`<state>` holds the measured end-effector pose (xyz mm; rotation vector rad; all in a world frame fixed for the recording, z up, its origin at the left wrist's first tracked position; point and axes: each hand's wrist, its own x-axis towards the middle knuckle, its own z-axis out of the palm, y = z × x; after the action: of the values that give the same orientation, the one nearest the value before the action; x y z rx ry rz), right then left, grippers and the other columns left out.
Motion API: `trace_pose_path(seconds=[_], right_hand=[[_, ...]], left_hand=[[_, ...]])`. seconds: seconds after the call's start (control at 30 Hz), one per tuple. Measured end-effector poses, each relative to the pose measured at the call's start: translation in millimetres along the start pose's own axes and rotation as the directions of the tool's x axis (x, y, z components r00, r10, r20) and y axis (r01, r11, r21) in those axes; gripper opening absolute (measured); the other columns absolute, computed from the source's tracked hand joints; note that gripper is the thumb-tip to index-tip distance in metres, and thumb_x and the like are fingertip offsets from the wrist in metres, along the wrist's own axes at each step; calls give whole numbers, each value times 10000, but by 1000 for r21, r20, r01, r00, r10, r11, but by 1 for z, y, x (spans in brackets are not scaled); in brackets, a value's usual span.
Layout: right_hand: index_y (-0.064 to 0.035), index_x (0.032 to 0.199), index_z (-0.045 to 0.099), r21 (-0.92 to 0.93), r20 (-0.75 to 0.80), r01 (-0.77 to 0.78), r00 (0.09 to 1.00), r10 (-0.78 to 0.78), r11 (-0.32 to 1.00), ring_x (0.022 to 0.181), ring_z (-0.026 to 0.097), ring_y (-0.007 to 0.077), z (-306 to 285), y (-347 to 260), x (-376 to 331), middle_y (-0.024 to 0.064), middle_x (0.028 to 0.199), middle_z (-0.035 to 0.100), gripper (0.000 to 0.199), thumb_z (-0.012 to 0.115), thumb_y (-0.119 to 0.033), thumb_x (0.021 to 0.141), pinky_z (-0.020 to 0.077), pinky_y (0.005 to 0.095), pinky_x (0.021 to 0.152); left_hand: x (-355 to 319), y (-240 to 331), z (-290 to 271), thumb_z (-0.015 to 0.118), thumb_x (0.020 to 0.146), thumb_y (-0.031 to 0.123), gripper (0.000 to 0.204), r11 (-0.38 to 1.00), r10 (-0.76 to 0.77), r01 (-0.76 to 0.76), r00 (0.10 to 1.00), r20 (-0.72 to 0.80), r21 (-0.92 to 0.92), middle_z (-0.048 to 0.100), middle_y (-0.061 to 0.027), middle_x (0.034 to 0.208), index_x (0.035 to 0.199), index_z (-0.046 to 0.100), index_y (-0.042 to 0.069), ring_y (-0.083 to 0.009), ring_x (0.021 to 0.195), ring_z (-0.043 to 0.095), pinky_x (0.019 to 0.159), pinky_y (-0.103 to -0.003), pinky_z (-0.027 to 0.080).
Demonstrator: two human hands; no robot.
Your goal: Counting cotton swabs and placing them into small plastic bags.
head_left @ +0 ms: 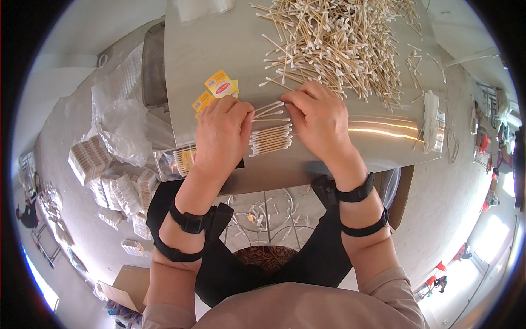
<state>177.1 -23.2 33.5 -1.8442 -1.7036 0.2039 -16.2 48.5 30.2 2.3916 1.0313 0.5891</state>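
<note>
Wooden cotton swabs with white tips lie between my two hands. A neat row of cotton swabs (270, 140) rests side by side on the metal tabletop near its front edge. Just above that row are a few loosely angled swabs (267, 112). My left hand (222, 129) has curled fingers closed at the left ends of these loose swabs. My right hand (322, 118) pinches at their right tips with thumb and forefinger. Both undersides are hidden. Beyond my left fingers lie yellow printed cards (219, 84), partly covered by the hand.
A large heap of loose swabs (345, 44) covers the tabletop's far right. Clear packs of swabs (183, 160) sit at the left front corner, and a white bundle (431, 118) lies by the right edge. Bagged swab packs (118, 194) and a cardboard box (126, 288) are on the floor.
</note>
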Motion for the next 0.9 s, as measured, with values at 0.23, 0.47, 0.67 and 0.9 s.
trace_pose_path(seconds=[0.23,0.47,0.67,0.9], right_hand=[[-117,811,670,-56,83,28,996,-24,998,830,625,249,3,-1,-3,31,848,569,82,735,-92,767,530,383,668],[-109,790,659,-44,98,55,994,-51,998,808,612,254,4,0,-2,39,828,558,73,716,-77,758,520,377,672],[-106,786,656,-73,85,54,995,-48,996,809,611,254,4,-2,-2,41,818,557,68,706,-72,755,520,376,667],[-103,784,654,-64,69,59,996,-55,996,804,609,260,3,-5,-2,44,813,551,71,706,-65,752,519,380,666]], left_hand=[[2,1,-2,735,811,71,87,1000,1,-1,1000,6,-4,642,-104,864,864,677,34,-331,838,633,758,-427,506],[-1,-4,2,720,815,85,89,999,-26,27,999,27,-38,601,-74,871,885,666,75,-315,866,610,794,-436,477],[1,-3,5,686,829,47,92,998,-34,32,999,-26,-53,623,-87,909,917,669,67,-320,887,618,795,-433,484],[4,0,6,663,850,13,127,996,-22,20,999,-29,-84,644,-120,920,963,714,41,-335,895,635,793,-424,509]])
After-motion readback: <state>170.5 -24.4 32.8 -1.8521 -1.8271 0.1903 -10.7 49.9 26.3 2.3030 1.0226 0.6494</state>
